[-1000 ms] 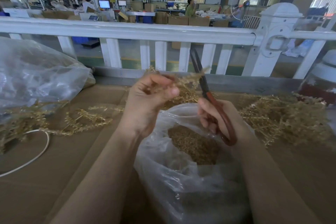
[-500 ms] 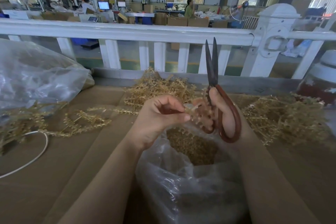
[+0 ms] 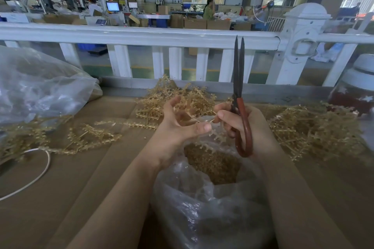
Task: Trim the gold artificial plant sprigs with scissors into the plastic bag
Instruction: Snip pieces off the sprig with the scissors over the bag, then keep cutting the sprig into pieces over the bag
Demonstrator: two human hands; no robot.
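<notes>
Factory floor behind a white railing; brown cardboard-covered tabletop in front, strewn with loose gold sprigs left, a pile centre-back, more right.

Plastic bag directly below both hands, mouth open, gold trimmings already heaped inside. Second clear bag far left, not in play.

Left hand: grip loose, fingers spread, thumb tip near the stem end of a short sprig. Cannot tell whether thumb actually pins it or just touches.

Right hand: grip closed round the red handle loop of the scissors, blades together, pointing straight up, well clear of the sprig. Fingertips of same hand look to be pinching the sprig's stem too.

Judgement: between cuts, repositioning the sprig over the bag.

Risks from here:
- Sprig held only by fingertips, partly by the hand already busy with scissors. Likely to slip whole into the bag, untrimmed, mixing with cut bits.
- Blades upright near face level; swinging down to cut passes close to left thumb and fingers.
- Bag wall soft, crumpled, unsupported. Mouth could fold in and send trimmings onto tabletop.
- Blade tips could snag or slit the thin bag film.
</notes>
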